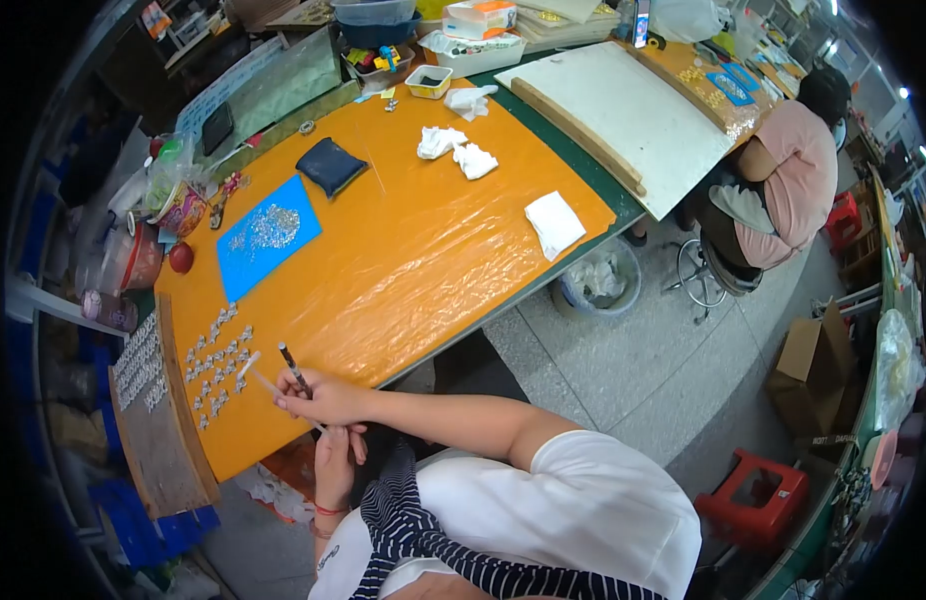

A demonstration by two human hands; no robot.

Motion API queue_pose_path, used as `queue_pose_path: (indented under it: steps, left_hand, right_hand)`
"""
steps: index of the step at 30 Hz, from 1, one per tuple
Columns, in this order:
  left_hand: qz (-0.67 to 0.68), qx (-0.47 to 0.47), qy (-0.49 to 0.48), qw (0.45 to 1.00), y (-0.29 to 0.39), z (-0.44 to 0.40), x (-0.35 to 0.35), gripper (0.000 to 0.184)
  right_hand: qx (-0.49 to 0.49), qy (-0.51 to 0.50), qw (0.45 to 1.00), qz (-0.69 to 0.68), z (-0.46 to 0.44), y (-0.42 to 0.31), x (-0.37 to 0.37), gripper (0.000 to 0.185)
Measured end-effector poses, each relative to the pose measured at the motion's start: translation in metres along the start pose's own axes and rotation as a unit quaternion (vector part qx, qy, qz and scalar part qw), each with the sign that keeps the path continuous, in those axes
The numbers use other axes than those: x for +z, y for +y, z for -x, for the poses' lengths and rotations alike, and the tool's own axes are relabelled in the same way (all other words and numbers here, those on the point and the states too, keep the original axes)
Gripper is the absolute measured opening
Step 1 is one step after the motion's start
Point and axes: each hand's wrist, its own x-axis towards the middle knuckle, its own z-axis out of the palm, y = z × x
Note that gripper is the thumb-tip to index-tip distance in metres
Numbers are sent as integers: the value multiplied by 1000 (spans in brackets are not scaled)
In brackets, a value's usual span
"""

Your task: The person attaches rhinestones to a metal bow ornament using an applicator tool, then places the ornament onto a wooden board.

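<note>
My right hand (328, 398) is closed around a dark, patterned pen-like tool (294, 368), which points up over the table's near edge. A thin whitish stick (264, 379) slants past the same fingers, its lower end reaching my left hand (335, 458). My left hand is just below the right, fingers curled at that end of the stick; their exact grip is partly hidden. Left of the hands, small silvery pieces (218, 362) lie in rows on the orange tabletop (383, 290). More silvery pieces (141, 362) line a wooden board (168, 440) at the left edge.
A blue mat (245, 272) holds a silvery heap (276, 227). Beyond it lie a dark cushion (331, 166), crumpled tissues (441, 142) and a folded white cloth (555, 225). A bin (623, 300) stands beside the table. A seated person (788, 170) works at the right.
</note>
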Motion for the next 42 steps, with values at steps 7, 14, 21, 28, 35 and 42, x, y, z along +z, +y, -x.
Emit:
queue_pose_path:
  steps: [7, 14, 21, 28, 35, 42]
  left_hand:
    - [110, 3, -22, 994, -2, 5, 4, 11]
    - [136, -46, -110, 983, -16, 19, 3, 11]
    - [172, -34, -175, 969, -35, 48, -25, 13]
    - [148, -5, -193, 970, -42, 64, -48, 17]
    - [142, -39, -135, 980, -19, 73, -66, 5]
    - [20, 201, 19, 979, 34, 43, -106, 21]
  right_hand:
    - [0, -19, 999, 46, 5, -10, -5, 16]
    - [76, 81, 993, 45, 5, -12, -4, 15]
    - [74, 161, 884, 433, -16, -74, -67, 22]
    - [92, 246, 686, 678, -42, -97, -131, 24]
    - [0, 257, 694, 672, -35, -105, -142, 23]
    - [35, 288, 599, 746, -5, -118, -159, 16]
